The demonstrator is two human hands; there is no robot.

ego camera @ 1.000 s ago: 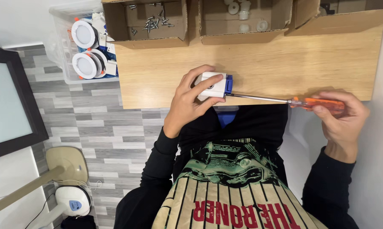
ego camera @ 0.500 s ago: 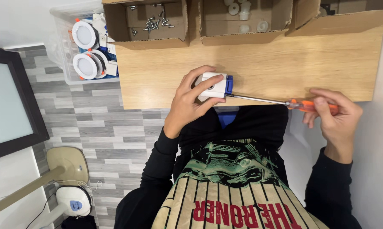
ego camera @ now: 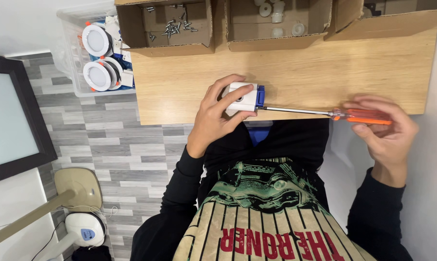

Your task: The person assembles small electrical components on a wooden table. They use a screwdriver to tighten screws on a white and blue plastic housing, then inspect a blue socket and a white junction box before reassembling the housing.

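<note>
At the near edge of the wooden table, in the head view, a small white plastic box with a blue end is held by the left hand. Its grip is clamped on the box, thumb on one side and fingers curled over the top. The long metal shaft of a screwdriver is pressed into the blue end, and the orange handle is enclosed by the right hand, whose grip is closed around it.

The box is judged light, stiff and rather smooth, so it can slip or turn under the pressure of the tool; it is best taken by its two flat sides. The thin plastic may crack if it is squeezed hard.

Behind, a cardboard box of screws is seen, and a clear bin with round white lamps stands to the left.
</note>
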